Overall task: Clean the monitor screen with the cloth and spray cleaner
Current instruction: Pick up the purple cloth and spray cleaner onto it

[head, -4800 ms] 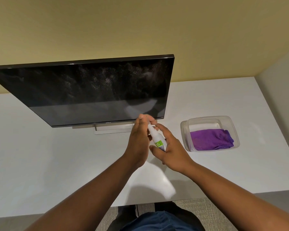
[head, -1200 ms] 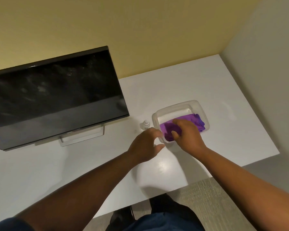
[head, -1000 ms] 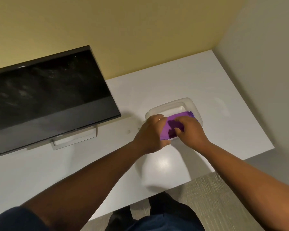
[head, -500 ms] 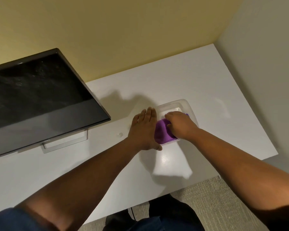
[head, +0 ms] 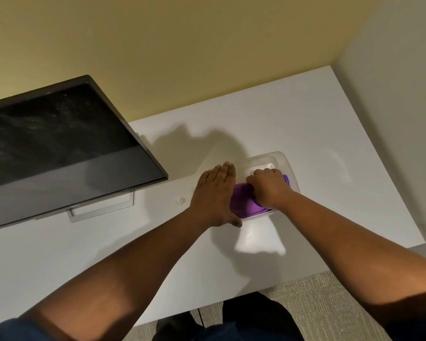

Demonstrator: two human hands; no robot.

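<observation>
While the right hand [head: 268, 189] curled its fingers around the purple cloth [head: 244, 205] in the clear tray [head: 284, 161] near the desk's right edge, the left hand [head: 215, 195], fingers straight and together, pressed against the tray's side, seemingly to steady it. The misted monitor [head: 59, 148] stood toward the desk's back left, awaiting wiping.

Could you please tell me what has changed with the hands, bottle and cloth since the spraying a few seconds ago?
The spray bottle has left both hands. The right hand now grips the purple cloth in the clear container; the left hand rests flat beside it. The monitor is still speckled.
</observation>
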